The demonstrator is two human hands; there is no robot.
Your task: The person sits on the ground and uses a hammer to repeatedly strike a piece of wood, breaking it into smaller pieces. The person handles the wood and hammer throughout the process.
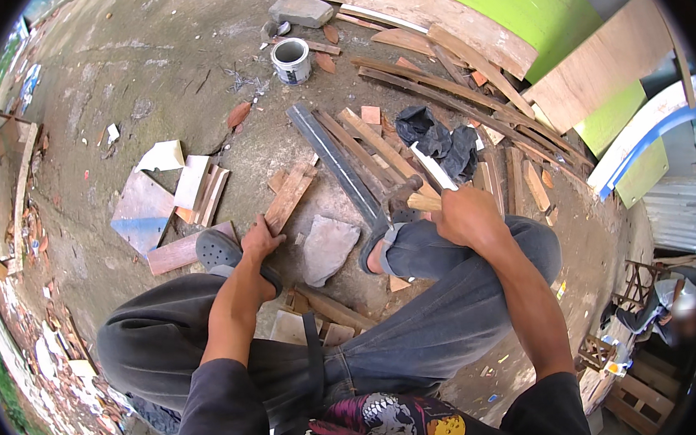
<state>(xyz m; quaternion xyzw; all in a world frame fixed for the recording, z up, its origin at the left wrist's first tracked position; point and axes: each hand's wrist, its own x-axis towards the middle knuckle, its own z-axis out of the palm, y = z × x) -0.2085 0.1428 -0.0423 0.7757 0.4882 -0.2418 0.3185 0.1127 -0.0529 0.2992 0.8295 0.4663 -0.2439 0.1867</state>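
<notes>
Rough ground [166,84] bears a tin [293,74], contents unclear; left hand [260,238] grips board [291,196], right hand [469,217] hammer [424,202].

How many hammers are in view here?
1: the hammer, gripped in the right hand. Others may be hidden among the scattered wood pieces.

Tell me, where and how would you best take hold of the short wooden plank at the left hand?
Probably by its near end, coming from the person's side, thumb and fingers across its width. The plank is flat and narrow and slants away to the right, so that end is closest; the left hand is there, leaving the far end uncovered.
</notes>
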